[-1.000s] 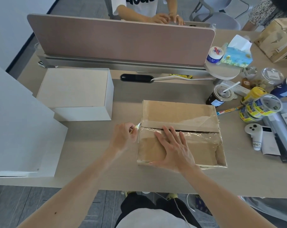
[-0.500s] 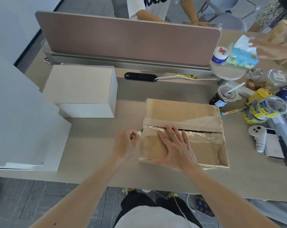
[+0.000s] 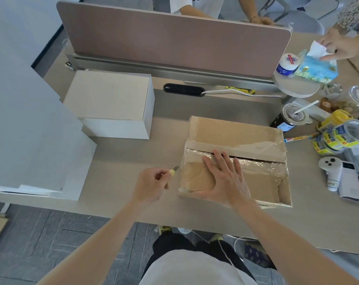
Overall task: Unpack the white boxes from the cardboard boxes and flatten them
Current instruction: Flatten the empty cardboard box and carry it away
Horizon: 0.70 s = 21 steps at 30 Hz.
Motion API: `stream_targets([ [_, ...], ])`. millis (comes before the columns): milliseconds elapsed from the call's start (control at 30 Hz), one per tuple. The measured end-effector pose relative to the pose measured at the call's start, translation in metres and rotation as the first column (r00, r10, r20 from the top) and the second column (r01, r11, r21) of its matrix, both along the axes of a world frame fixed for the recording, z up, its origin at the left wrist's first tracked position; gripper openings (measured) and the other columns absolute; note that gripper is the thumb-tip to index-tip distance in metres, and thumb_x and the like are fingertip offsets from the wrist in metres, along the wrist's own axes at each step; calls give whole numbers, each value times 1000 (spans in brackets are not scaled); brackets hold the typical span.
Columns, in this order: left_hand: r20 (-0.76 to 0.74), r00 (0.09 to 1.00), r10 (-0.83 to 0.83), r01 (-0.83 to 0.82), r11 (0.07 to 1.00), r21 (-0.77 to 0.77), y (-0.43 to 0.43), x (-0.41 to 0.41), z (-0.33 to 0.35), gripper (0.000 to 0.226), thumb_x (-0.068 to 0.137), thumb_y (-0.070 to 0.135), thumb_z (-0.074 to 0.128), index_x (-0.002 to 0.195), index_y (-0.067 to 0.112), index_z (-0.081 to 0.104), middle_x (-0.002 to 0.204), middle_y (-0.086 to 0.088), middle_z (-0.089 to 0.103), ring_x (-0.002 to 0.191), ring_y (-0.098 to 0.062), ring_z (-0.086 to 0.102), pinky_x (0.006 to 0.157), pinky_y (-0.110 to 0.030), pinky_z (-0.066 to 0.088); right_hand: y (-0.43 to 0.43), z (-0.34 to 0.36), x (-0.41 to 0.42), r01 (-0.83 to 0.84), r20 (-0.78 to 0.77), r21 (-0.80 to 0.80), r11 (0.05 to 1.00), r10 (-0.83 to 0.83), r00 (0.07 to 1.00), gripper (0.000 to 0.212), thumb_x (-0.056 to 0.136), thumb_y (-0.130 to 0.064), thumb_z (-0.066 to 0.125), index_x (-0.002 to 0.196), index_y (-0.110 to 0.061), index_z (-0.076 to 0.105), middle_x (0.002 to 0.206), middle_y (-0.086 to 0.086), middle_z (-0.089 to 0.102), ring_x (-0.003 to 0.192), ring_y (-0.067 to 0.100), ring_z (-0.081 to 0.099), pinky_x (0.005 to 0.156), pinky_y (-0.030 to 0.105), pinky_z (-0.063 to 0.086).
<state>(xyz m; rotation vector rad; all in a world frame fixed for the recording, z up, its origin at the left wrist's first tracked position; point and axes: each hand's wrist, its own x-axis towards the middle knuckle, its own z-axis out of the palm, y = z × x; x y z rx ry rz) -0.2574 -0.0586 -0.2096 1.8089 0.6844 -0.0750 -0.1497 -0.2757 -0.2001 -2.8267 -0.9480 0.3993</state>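
Note:
A taped brown cardboard box lies on the desk in front of me, its top seam slit open along the middle. My right hand presses flat on the near flap, fingers spread. My left hand is closed around a small yellow-handled knife, whose blade tip points at the box's left edge, just short of it. A white box stands closed on the desk to the left, beyond my left hand.
A large white panel stands at the left desk edge. A pink divider runs across the back. Tape rolls, a cup, a white controller and a tissue pack crowd the right side, where another person's hand reaches.
My left hand with the knife has drawn back leftward and toward me, away from the box's left seam. My right hand stays pressed on the flap. Another person's hand has reached the tissue pack.

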Motion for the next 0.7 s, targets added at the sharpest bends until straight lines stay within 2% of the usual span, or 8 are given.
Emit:
stream_targets([
  [100,-184,977,106,-122,990,-75,11,-18,-29,18,99,19,57,99,16,74,69,0,70,53,-16,53,52,-28,41,-1,-1,0,4,-1,1,1000,-4,1000,118,57,-101,35,155,-37,17,165,-3,2,152,22,-3,122,50,1],
  [200,-338,940,38,-34,999,20,21,-31,-59,22,93,13,57,94,16,79,78,4,71,74,-17,62,65,-30,42,-1,-2,0,4,-3,-2,1000,-4,1000,119,57,-101,34,155,-37,16,165,-3,1,152,22,-5,122,50,0],
  [267,-374,927,18,-18,1000,4,27,-38,-75,22,91,10,62,104,12,78,85,0,70,88,-26,67,71,-31,46,-1,-2,-1,4,-3,2,1000,-4,1000,118,57,-101,35,155,-37,16,165,-3,1,152,22,-5,122,50,1],
  [367,-386,922,26,-41,999,-31,31,-43,-87,19,90,7,67,106,6,77,83,-5,72,78,-26,66,78,-40,56,-1,-2,-1,3,2,0,1000,-3,1000,118,57,-101,35,155,-37,17,165,-3,2,152,22,-4,122,51,2],
  [467,-396,917,55,-76,996,-39,32,-45,-98,16,88,5,71,102,4,76,87,-11,75,80,-29,72,82,-47,60,-1,-2,0,1,1,9,1000,-1,1000,119,57,-101,35,155,-36,19,165,-2,4,152,23,-3,122,51,2],
  [533,-398,915,65,-79,997,-20,32,-45,-103,12,85,5,74,96,7,78,82,-8,75,80,-29,73,80,-46,61,-1,-2,0,0,-2,5,1000,0,1000,119,57,-101,35,155,-36,18,165,-2,3,152,23,-3,122,51,1],
  [633,-417,908,42,1,995,101,32,-44,-104,2,81,13,79,81,15,78,70,2,72,73,-21,71,78,-39,60,-2,-3,0,0,7,18,1000,-1,1000,117,58,-99,38,155,-36,18,165,-2,4,152,23,-3,122,51,2],
  [700,-449,893,27,69,978,195,30,-43,-100,13,81,24,79,71,17,73,65,5,67,68,-18,66,70,-32,56,-3,-4,0,-5,6,22,1000,5,1000,117,58,-99,38,155,-36,18,165,-2,3,152,23,-4,122,52,2],
])
